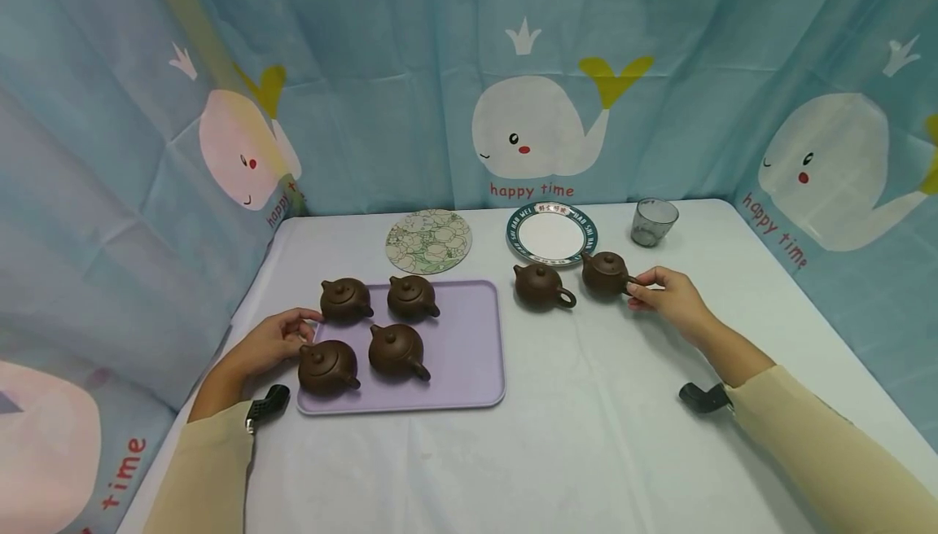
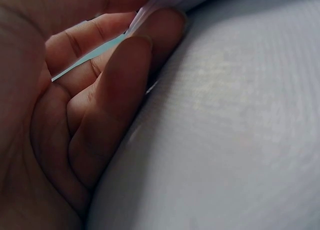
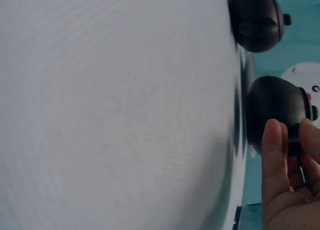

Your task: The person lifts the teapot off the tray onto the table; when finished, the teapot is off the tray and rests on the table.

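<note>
Several small brown clay teapots are on the white table. Four of them, among them the nearest one (image 1: 326, 367), sit on a lavender tray (image 1: 469, 339). My left hand (image 1: 304, 330) lies at the tray's left edge, and in the left wrist view its curled fingers (image 2: 135, 55) press against the tray rim (image 2: 150, 5). Two more teapots stand right of the tray. My right hand (image 1: 636, 288) pinches the handle of the right teapot (image 1: 605, 273), also in the right wrist view (image 3: 272, 105), with fingertips (image 3: 272, 140) on it. The other teapot (image 1: 538, 286) stands beside it (image 3: 255, 20).
A floral round coaster (image 1: 428, 241), a green-rimmed plate (image 1: 516, 233) and a grey glass cup (image 1: 654, 221) line the back of the table. Blue whale-print curtains close in the back and both sides. The white tablecloth (image 1: 586, 436) stretches to the front.
</note>
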The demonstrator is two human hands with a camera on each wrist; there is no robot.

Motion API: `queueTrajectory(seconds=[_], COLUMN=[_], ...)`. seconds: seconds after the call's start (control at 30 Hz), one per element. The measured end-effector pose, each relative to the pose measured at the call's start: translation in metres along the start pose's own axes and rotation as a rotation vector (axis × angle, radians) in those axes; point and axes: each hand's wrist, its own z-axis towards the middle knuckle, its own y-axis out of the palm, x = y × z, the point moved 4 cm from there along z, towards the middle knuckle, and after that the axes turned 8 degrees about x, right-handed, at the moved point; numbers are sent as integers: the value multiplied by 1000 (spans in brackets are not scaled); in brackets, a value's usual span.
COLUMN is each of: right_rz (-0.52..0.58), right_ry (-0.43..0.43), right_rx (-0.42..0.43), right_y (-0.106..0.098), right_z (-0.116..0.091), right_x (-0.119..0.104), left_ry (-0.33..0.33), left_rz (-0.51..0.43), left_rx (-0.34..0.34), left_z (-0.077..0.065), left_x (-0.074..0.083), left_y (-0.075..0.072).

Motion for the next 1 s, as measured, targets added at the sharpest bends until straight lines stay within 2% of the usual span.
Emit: queueTrajectory(seconds=[0.4, 1.0], right_rz=[-7, 10], right_ry=[10, 11], right_rx=[-11, -50], right_y=[1, -2], right_z=[5, 4], right_x=[9, 14], left_ry=[23, -6], left_rz=[-28, 10], left_rx=[-8, 8], left_z=[-1, 0], left_x=[2, 1], left_y=[1, -1])
